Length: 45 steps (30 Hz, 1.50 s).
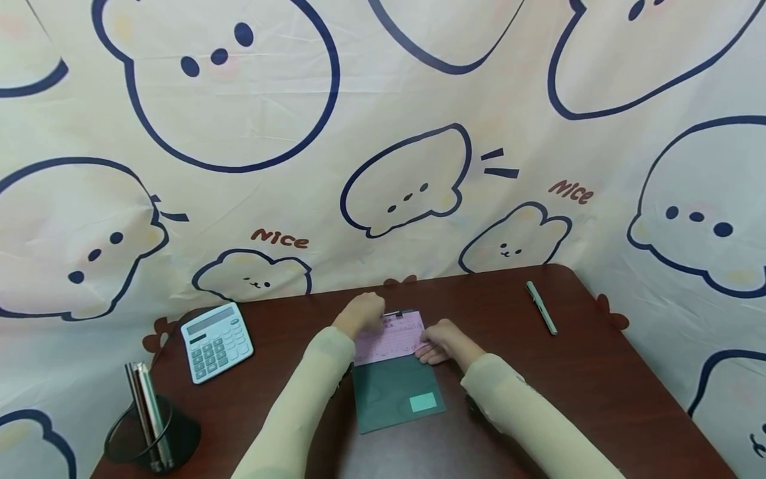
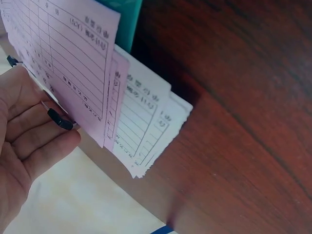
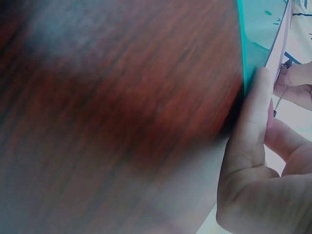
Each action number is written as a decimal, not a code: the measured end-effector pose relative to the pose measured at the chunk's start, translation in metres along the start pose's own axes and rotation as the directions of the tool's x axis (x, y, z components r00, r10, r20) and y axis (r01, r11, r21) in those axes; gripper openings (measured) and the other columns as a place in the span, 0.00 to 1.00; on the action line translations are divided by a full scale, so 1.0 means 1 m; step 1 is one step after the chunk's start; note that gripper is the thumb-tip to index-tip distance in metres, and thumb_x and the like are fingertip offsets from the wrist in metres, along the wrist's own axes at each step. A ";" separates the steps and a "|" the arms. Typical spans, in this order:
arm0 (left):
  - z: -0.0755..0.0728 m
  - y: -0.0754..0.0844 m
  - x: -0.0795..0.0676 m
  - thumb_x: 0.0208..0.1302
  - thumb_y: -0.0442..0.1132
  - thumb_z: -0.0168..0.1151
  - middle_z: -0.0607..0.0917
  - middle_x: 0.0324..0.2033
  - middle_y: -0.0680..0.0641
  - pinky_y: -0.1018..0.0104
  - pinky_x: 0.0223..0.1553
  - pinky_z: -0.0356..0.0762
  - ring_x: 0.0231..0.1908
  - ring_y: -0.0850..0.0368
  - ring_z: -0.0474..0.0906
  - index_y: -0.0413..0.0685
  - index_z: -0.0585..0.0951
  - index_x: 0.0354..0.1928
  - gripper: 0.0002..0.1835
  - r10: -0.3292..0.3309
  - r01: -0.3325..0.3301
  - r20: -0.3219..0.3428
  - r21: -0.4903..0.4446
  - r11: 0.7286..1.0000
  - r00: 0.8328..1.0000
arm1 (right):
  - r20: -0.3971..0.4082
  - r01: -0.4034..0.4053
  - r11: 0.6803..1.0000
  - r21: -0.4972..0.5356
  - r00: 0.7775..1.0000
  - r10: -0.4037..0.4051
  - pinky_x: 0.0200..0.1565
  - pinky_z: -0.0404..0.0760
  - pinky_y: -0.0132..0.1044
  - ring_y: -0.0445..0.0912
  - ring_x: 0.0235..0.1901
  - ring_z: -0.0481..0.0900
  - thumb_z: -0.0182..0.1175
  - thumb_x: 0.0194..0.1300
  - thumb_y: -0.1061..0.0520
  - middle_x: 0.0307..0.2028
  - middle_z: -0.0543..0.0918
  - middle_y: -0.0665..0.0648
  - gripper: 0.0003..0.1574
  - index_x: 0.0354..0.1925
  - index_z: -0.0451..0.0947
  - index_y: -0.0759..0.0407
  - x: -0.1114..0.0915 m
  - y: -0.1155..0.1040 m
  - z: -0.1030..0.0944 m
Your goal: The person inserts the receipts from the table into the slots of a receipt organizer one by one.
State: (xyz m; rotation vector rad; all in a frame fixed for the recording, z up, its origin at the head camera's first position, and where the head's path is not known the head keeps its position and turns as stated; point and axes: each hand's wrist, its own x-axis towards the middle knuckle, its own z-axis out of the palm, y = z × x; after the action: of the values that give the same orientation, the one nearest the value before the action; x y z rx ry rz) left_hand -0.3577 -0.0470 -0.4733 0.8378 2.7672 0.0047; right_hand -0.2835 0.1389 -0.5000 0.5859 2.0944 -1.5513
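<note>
A form pad with a pink printed top sheet [image 1: 391,340] lies over a dark green cover [image 1: 389,386], with a light green label [image 1: 423,402] on the cover. Pink and white sheets [image 2: 146,112] fan apart in the left wrist view. Along the pad's far edge sits a small clip [image 2: 59,118] with black ends. My left hand [image 1: 362,314] pinches at this clip, fingers curled beneath the paper edge. On the near right side, my right hand [image 1: 447,342] grips the pad's edge, one finger [image 3: 253,117] lying along it in the right wrist view.
A pale blue calculator [image 1: 218,342] lies at the left of the brown table [image 1: 503,392]. In front of it stands a black mesh pen holder [image 1: 185,432] with several pens. A light green pen [image 1: 541,309] rests at the far right. Printed cloth [image 1: 407,106] hangs behind the table.
</note>
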 end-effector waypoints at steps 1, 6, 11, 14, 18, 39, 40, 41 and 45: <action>-0.001 0.000 0.000 0.60 0.37 0.60 0.54 0.12 0.56 0.67 0.19 0.53 0.16 0.62 0.49 0.52 0.59 0.13 0.23 -0.001 0.001 -0.001 -0.004 1.000 1.000 | 0.000 0.000 1.000 0.007 1.000 0.000 0.21 0.80 0.37 0.47 0.17 0.83 0.54 0.63 0.61 0.21 0.84 0.61 0.16 0.44 0.70 0.74 0.000 0.000 0.000; -0.004 -0.001 -0.001 0.62 0.37 0.58 0.51 0.12 0.55 0.67 0.18 0.50 0.15 0.61 0.46 0.52 0.57 0.12 0.25 -0.013 0.013 0.009 -0.021 1.000 1.000 | -0.003 -0.011 0.999 0.038 1.000 0.011 0.23 0.81 0.38 0.49 0.20 0.84 0.54 0.63 0.60 0.23 0.85 0.61 0.21 0.50 0.66 0.73 0.000 -0.003 0.000; -0.001 -0.002 0.000 0.60 0.34 0.59 0.51 0.11 0.55 0.67 0.18 0.50 0.15 0.61 0.46 0.52 0.57 0.12 0.25 -0.009 0.009 0.021 -0.014 1.000 1.000 | -0.017 -0.028 0.999 0.031 0.999 0.028 0.24 0.81 0.38 0.49 0.21 0.84 0.54 0.65 0.58 0.23 0.85 0.60 0.25 0.54 0.65 0.73 0.002 -0.003 0.002; 0.002 -0.002 0.002 0.56 0.34 0.61 0.53 0.11 0.56 0.69 0.19 0.53 0.15 0.62 0.49 0.52 0.57 0.12 0.24 0.001 -0.001 0.016 0.016 1.000 1.000 | -0.029 -0.044 0.999 0.027 0.999 0.045 0.23 0.80 0.37 0.49 0.21 0.84 0.54 0.65 0.57 0.23 0.85 0.60 0.26 0.55 0.65 0.73 0.003 -0.002 0.003; 0.003 -0.003 0.002 0.55 0.34 0.61 0.54 0.11 0.56 0.69 0.19 0.54 0.15 0.62 0.50 0.52 0.58 0.11 0.24 0.005 -0.005 0.003 0.029 1.000 1.000 | -0.033 -0.039 0.999 0.011 0.999 0.039 0.19 0.78 0.34 0.49 0.21 0.84 0.55 0.65 0.57 0.23 0.85 0.60 0.25 0.55 0.66 0.73 0.003 -0.006 0.002; -0.004 -0.002 -0.001 0.61 0.38 0.60 0.56 0.10 0.56 0.68 0.19 0.56 0.15 0.62 0.51 0.51 0.60 0.11 0.24 -0.001 0.001 0.000 0.037 0.999 1.000 | 0.002 -0.029 0.999 0.016 1.000 0.029 0.21 0.79 0.34 0.48 0.20 0.84 0.55 0.65 0.57 0.23 0.85 0.61 0.21 0.50 0.67 0.72 0.007 -0.021 0.005; -0.004 -0.001 -0.001 0.61 0.38 0.60 0.57 0.10 0.55 0.68 0.20 0.57 0.15 0.62 0.53 0.51 0.61 0.11 0.24 -0.003 0.003 0.001 0.031 1.000 1.000 | 0.003 -0.037 0.999 0.028 0.999 0.037 0.21 0.79 0.34 0.48 0.20 0.84 0.54 0.65 0.58 0.24 0.85 0.61 0.21 0.51 0.67 0.72 0.007 -0.020 0.005; -0.004 -0.001 -0.001 0.61 0.38 0.60 0.58 0.11 0.55 0.68 0.20 0.58 0.15 0.62 0.54 0.50 0.63 0.11 0.23 -0.004 0.004 0.001 0.026 1.000 1.000 | 0.004 -0.047 0.998 0.044 0.999 0.047 0.21 0.79 0.34 0.48 0.21 0.84 0.54 0.65 0.58 0.24 0.85 0.61 0.21 0.51 0.67 0.72 0.008 -0.019 0.005; -0.001 0.002 -0.002 0.60 0.38 0.61 0.67 0.14 0.54 0.67 0.24 0.64 0.18 0.61 0.60 0.49 0.71 0.15 0.17 -0.012 0.012 -0.009 0.023 1.000 1.000 | 0.000 -0.071 0.993 0.097 0.997 0.071 0.23 0.80 0.34 0.48 0.22 0.85 0.54 0.65 0.58 0.24 0.85 0.60 0.21 0.51 0.68 0.72 0.011 -0.014 0.004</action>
State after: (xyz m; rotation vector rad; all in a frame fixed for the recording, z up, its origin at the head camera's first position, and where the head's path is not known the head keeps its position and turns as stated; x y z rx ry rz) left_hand -0.3558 -0.0462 -0.4715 0.8294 2.7857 -0.0254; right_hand -0.3000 0.1317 -0.4964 0.6903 1.9875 -1.6201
